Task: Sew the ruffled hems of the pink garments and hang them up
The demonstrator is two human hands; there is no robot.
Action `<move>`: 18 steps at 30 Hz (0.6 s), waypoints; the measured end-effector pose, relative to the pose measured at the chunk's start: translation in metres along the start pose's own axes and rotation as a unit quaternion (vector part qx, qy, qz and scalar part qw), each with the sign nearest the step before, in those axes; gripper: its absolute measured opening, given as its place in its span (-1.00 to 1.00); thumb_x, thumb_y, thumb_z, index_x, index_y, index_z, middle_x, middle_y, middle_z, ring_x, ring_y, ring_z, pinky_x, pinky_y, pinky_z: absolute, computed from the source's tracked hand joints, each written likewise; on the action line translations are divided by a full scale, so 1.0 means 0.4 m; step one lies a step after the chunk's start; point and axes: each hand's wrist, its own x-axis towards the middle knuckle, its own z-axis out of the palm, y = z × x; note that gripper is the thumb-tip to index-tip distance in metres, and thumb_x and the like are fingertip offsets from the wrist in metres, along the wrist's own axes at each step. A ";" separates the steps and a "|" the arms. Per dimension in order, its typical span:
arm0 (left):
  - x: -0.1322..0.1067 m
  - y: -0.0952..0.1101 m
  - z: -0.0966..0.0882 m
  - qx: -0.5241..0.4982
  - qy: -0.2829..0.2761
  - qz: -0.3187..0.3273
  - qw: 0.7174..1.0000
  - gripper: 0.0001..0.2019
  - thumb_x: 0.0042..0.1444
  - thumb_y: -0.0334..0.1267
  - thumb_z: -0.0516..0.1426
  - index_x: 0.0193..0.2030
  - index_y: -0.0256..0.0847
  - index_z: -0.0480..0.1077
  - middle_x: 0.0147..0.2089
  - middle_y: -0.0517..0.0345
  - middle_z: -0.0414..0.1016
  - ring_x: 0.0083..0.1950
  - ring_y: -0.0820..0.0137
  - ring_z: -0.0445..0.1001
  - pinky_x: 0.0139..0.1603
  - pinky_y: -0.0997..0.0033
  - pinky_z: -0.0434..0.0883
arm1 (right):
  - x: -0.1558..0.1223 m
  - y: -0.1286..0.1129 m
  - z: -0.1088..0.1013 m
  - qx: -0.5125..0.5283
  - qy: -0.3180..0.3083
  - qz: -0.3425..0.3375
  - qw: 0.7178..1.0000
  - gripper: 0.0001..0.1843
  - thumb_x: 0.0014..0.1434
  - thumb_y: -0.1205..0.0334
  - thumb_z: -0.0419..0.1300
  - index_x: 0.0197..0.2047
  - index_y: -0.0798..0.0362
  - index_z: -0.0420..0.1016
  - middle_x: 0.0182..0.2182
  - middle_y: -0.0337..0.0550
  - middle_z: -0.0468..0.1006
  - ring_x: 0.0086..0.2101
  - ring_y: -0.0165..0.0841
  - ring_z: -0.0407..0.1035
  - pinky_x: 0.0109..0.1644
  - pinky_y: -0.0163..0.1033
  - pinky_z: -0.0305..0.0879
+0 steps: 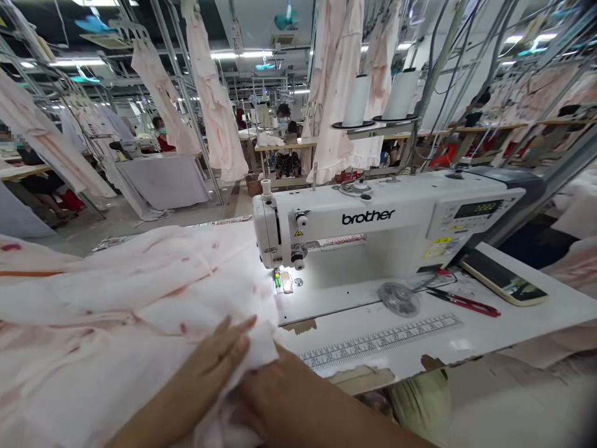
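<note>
A heap of white fabric with pink and red marks covers the left part of the sewing table. My left hand lies flat on the fabric's near edge, fingers stretched out toward the machine. My right hand sits just right of it, its fingers tucked under the fabric's edge and hidden. A white Brother sewing machine stands behind, its needle area lit, close to the fabric's right edge.
Red-handled snips, a phone and a metal disc lie on the table right of the needle. A printed ruler runs along the front edge. Two thread cones stand above the machine. Garments hang overhead; other people sit at far tables.
</note>
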 end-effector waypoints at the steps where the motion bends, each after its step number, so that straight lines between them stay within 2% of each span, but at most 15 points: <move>1: 0.001 0.006 0.012 0.001 -0.033 0.002 0.999 -0.60 0.37 -0.05 -0.09 0.25 -0.02 0.31 0.32 0.07 0.30 0.38 0.10 0.19 0.38 -0.24 0.07 | -0.035 0.000 -0.011 0.015 0.001 -0.004 1.000 -0.58 0.23 0.24 0.26 0.13 0.15 0.38 0.14 0.06 0.43 0.20 -0.20 0.21 0.35 -0.14 0.00; 3: -0.003 0.012 0.018 0.003 -0.099 0.000 0.995 -0.59 0.39 -0.04 -0.15 0.28 0.10 0.28 0.38 0.22 0.22 0.44 0.18 0.07 0.46 -0.16 -0.13 | -0.103 0.003 -0.026 0.052 0.015 0.005 0.999 -0.79 0.25 0.31 0.23 -0.03 0.09 0.47 0.00 -0.06 0.53 0.06 -0.29 0.35 0.21 -0.28 0.17; 5: -0.007 0.010 0.000 0.001 -0.130 -0.015 0.991 -0.59 0.39 -0.03 -0.17 0.29 0.18 0.24 0.41 0.32 0.15 0.46 0.24 0.03 0.48 -0.06 -0.12 | -0.153 0.009 -0.026 0.088 0.061 0.049 0.993 -0.91 0.30 0.31 0.15 -0.16 0.05 0.48 -0.14 -0.15 0.56 -0.09 -0.34 0.41 0.03 -0.32 0.26; 7: 0.004 0.007 -0.028 0.003 -0.112 -0.039 0.993 -0.61 0.39 -0.03 -0.15 0.28 0.21 0.25 0.38 0.36 0.19 0.43 0.26 0.10 0.45 0.02 0.06 | -0.177 0.013 -0.015 0.120 0.134 0.121 0.976 -0.90 0.30 0.26 0.11 -0.22 0.04 0.44 -0.25 -0.18 0.54 -0.20 -0.35 0.41 -0.11 -0.31 0.27; 9: 0.034 0.008 -0.049 0.017 -0.090 -0.029 0.995 -0.64 0.37 -0.05 -0.09 0.23 0.19 0.30 0.32 0.32 0.30 0.35 0.28 0.23 0.39 0.12 0.20 | -0.176 0.012 0.002 0.146 0.192 0.189 0.952 -0.87 0.29 0.17 0.10 -0.22 0.04 0.39 -0.30 -0.17 0.51 -0.26 -0.32 0.39 -0.18 -0.28 0.26; 12: 0.097 0.024 -0.052 0.065 -0.092 0.075 0.991 -0.67 0.35 -0.25 -0.07 0.14 0.07 0.38 0.20 0.22 0.41 0.30 0.31 0.26 0.35 0.19 0.22 | -0.150 0.007 0.028 0.150 0.207 0.246 0.935 -0.69 0.23 0.04 0.18 -0.04 0.03 0.33 -0.21 -0.12 0.51 -0.25 -0.25 0.41 -0.18 -0.22 0.26; 14: 0.133 0.040 -0.046 0.100 -0.122 0.130 0.979 -0.65 0.29 -0.37 -0.05 0.11 0.01 0.39 0.15 0.16 0.42 0.28 0.30 0.25 0.33 0.19 0.21 | -0.131 0.006 0.045 0.119 0.193 0.248 0.942 -0.51 0.14 0.03 0.28 0.07 0.00 0.28 -0.13 -0.10 0.51 -0.18 -0.19 0.41 -0.14 -0.18 0.27; 15: 0.146 0.048 -0.044 0.114 -0.138 0.132 0.975 -0.64 0.25 -0.40 -0.03 0.10 0.00 0.39 0.12 0.14 0.42 0.26 0.29 0.26 0.30 0.20 0.23 | -0.124 0.007 0.054 0.093 0.187 0.239 0.948 -0.53 0.13 0.09 0.29 0.07 -0.02 0.30 -0.13 -0.11 0.51 -0.16 -0.17 0.42 -0.14 -0.18 0.27; 18: 0.172 0.068 -0.060 0.136 -0.167 0.079 0.973 -0.75 0.14 -0.43 0.06 -0.10 -0.09 0.42 -0.04 0.13 0.42 0.09 0.27 0.33 0.12 0.27 0.33 | -0.116 0.012 0.079 0.018 0.173 0.190 0.966 -0.78 0.14 0.36 0.17 -0.12 -0.02 0.40 -0.26 -0.18 0.53 -0.24 -0.25 0.44 -0.24 -0.26 0.26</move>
